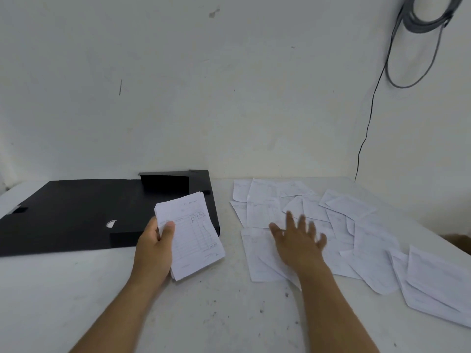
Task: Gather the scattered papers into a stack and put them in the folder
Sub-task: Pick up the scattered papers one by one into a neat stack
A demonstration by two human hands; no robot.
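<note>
A black folder (76, 215) lies open and flat on the left of the white table. My left hand (153, 247) grips a stack of white printed papers (193, 240) by its left edge, just in front of the folder's right end. Several loose white papers (362, 240) lie scattered over the right half of the table. My right hand (298, 240) hovers over the near-left sheets of that scatter with fingers spread, blurred by motion, holding nothing.
The white table (216, 314) meets a white wall at the back. A coiled grey cable (428, 19) hangs on the wall at upper right, with a thin black cord (367, 133) dropping to the table's far right corner.
</note>
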